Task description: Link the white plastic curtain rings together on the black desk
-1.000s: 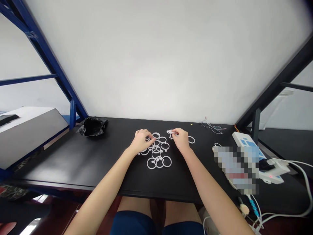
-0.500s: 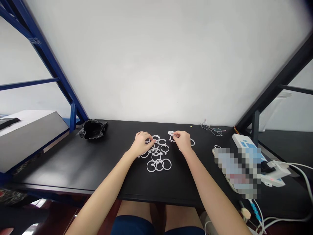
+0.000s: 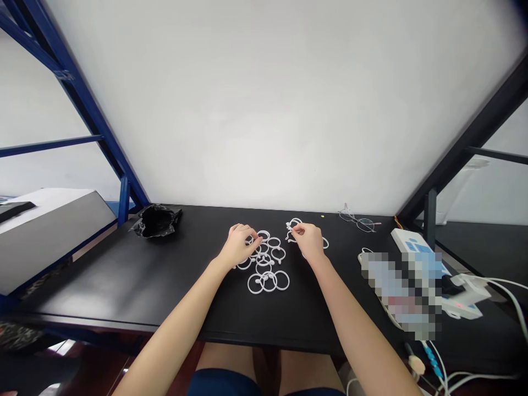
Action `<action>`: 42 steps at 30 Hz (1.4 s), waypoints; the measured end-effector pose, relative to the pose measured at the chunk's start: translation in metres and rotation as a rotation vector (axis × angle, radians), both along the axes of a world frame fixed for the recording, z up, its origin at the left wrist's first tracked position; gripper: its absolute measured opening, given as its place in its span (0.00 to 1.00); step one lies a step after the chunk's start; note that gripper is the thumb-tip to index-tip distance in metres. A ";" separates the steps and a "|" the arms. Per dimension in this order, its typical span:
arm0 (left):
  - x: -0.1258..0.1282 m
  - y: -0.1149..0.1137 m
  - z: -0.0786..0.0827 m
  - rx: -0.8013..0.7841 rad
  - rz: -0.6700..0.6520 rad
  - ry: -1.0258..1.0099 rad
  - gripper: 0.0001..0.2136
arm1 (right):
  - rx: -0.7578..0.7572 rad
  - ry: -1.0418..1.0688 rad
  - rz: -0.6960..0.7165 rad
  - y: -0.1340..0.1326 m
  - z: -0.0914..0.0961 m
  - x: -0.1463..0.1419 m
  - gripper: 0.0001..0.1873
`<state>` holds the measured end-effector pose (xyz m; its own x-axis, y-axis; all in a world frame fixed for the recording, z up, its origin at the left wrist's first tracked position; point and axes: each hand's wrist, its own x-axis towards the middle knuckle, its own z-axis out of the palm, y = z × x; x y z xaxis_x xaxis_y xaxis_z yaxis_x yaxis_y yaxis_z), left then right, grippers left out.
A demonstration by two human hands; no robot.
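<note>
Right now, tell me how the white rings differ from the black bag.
The white rings are thin, round hoops with small knobs, while the black bag is crumpled and irregular. The rings are many, some overlapping; the bag is single, its mouth gaping. The rings stand out against the dark table, whereas the bag nearly matches it. Both rest on that table.

Forearms (image 3: 177, 314) stretched forward, hands (image 3: 240, 243) (image 3: 310, 241) apart, fingers (image 3: 246, 231) bent

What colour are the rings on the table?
The rings are white, seen best against the black table in the head view.
</note>
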<state>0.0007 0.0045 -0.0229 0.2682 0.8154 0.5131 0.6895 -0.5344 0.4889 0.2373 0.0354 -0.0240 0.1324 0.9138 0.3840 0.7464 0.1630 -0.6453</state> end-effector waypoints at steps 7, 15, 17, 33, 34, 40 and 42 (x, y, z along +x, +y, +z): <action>0.000 -0.002 0.002 -0.007 -0.004 -0.003 0.10 | 0.082 0.047 -0.013 -0.004 0.006 -0.003 0.05; 0.008 -0.006 0.009 -0.052 -0.091 -0.315 0.18 | -0.196 0.651 0.547 -0.019 0.009 -0.041 0.14; 0.010 -0.008 0.011 -0.053 -0.125 -0.351 0.16 | -0.238 0.670 0.619 -0.024 0.009 -0.048 0.14; 0.010 -0.006 0.014 -0.471 -0.288 -0.708 0.16 | -0.392 0.728 0.670 -0.032 0.009 -0.055 0.25; 0.010 -0.006 0.016 -0.491 -0.298 -0.723 0.16 | -0.411 0.742 0.684 -0.032 0.010 -0.056 0.24; 0.008 -0.006 0.017 -0.510 -0.286 -0.732 0.14 | -0.381 0.745 0.709 -0.032 0.010 -0.056 0.24; 0.008 -0.006 0.017 -0.518 -0.284 -0.734 0.14 | -0.381 0.733 0.718 -0.032 0.011 -0.056 0.24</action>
<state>0.0087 -0.0016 -0.0062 0.2450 0.9432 0.2243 -0.0082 -0.2294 0.9733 0.1809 0.0029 -0.0134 -0.3976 0.9115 0.1053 -0.0291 0.1022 -0.9943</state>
